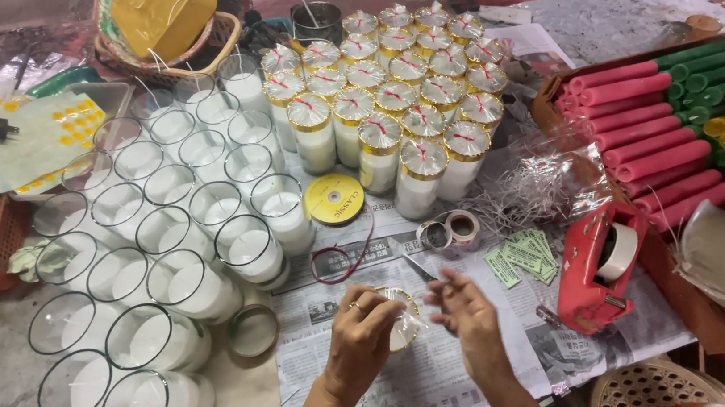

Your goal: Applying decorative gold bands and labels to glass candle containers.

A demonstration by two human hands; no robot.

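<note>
My left hand (360, 331) grips a glass candle (404, 323) whose top is covered in clear film with a gold rim, held over the newspaper (452, 373). My right hand (467, 314) is just to its right, fingers pinched near the candle's top, seemingly on a thin strand too fine to make out. A red ribbon loop (344, 264) lies on the paper in front of the hands, below a yellow ribbon spool (333, 198).
Several unwrapped glass candles (185, 222) fill the left. Wrapped candles with red ties (396, 92) stand at the back. A red tape dispenser (598, 264), tape rolls (448, 229), green labels (521, 259) and a box of pink, green and yellow candles (669, 126) lie right.
</note>
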